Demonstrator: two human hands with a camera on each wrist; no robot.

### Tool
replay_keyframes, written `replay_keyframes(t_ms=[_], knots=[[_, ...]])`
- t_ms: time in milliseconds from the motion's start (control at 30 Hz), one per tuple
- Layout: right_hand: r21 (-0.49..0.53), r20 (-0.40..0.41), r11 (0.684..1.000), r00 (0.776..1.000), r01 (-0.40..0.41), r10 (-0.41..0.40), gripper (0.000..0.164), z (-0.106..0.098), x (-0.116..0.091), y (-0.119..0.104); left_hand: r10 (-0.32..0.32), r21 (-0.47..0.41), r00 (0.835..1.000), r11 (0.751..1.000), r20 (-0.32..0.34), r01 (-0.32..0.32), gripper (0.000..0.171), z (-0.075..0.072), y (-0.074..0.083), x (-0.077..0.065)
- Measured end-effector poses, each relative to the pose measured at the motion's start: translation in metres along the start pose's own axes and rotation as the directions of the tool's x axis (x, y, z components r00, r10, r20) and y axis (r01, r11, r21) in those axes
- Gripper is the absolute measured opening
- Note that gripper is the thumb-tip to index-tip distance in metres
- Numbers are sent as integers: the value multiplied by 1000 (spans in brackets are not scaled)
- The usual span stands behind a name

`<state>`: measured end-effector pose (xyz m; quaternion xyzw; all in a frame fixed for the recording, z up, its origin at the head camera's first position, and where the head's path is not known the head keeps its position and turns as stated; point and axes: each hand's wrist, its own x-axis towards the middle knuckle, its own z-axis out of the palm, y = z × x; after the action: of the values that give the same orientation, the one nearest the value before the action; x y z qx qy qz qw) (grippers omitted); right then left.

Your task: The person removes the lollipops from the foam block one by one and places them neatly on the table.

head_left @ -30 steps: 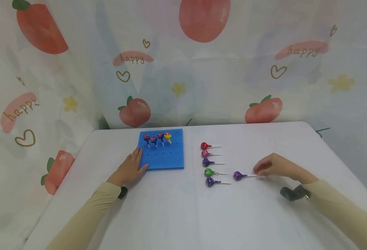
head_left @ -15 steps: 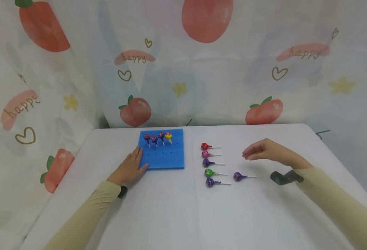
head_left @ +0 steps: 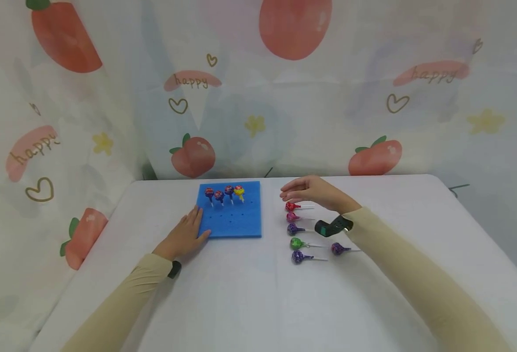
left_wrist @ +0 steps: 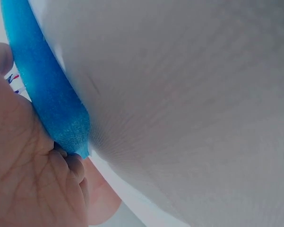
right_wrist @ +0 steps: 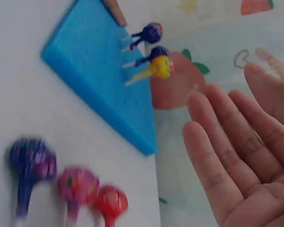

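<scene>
My left hand (head_left: 183,236) rests against the left edge of a blue foam board (head_left: 248,224), fingers extended. In its back row stand several lollipops, a yellow one (head_left: 239,191) and purple ones such as this purple lollipop (head_left: 209,192); small holes dot the foam in front. My right hand (head_left: 315,191), relaxed and holding nothing, hovers just behind the red lollipop (head_left: 290,207). Toward me from that one lie a pink lollipop (head_left: 291,217), a purple lollipop (head_left: 292,229), a green lollipop (head_left: 296,243) and another purple one. The right wrist view shows empty, gently bent fingers (right_wrist: 241,137).
One more purple lollipop (head_left: 338,249) lies apart, right of the column, its stick pointing right. Everything is on a white-covered table (head_left: 236,303). A printed curtain (head_left: 307,117) with peaches and hearts hangs behind the table and along its left side.
My right hand has left the stick of the separate purple lollipop, risen, and moved left and back over the far end of the column. The left hand has stayed on the board.
</scene>
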<state>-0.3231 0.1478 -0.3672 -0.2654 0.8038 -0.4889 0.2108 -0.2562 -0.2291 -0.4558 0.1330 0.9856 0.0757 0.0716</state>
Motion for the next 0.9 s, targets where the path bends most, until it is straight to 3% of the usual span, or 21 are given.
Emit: replay_keyframes(t_ms=[200,367,533,900], knots=[[148,-27,988,998,-51,56,37,28,40,-9,5,10,1000,1000,-3,-5,78,0,-1,3],[225,-102,972,991,-66,91,38,49,64,-8,-2,18,1000,1000,6,2,78,-1,-1,3],[230,-181,968,972,-105,148,41,66,84,-2,-6,6,1000,1000,10,6,79,-4,-1,1],[213,-205,969,964,-123,168,38,90,112,14,3,2,1000,1000,8,-3,78,0,-2,3]])
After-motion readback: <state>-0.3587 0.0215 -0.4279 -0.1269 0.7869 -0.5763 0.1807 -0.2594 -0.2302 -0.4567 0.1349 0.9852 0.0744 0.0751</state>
